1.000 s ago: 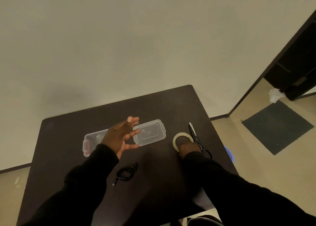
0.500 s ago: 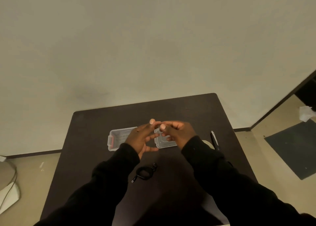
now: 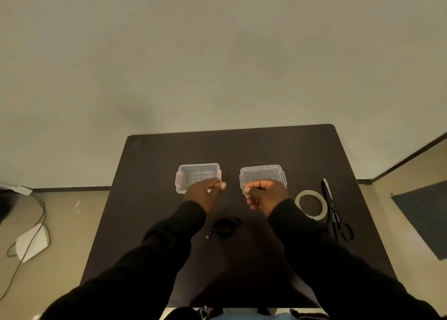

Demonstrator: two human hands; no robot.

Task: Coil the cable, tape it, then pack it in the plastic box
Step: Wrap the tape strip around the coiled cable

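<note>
A black cable [image 3: 225, 227] lies in a loose coil on the dark table [image 3: 150, 198], near me and between my forearms. Behind it stand the clear plastic box [image 3: 180, 174] with red latches, open, and its lid [image 3: 262, 173] to the right. My left hand [image 3: 200, 194] hovers over the box's front edge, thumb and fingers pinched. My right hand [image 3: 266, 196] is curled in front of the lid, also pinched. A small pale piece, seemingly clear tape, shows at the fingertips; it is hard to make out.
A roll of clear tape [image 3: 298, 202] lies flat to the right of my right hand, with black scissors [image 3: 332, 211] beside it near the table's right edge. On the floor at left sits a white object [image 3: 31, 244] with a cord.
My right hand left the tape roll and met my left hand above the lid. Both hands have since drawn apart, fingers pinched. The cable has stayed put.
</note>
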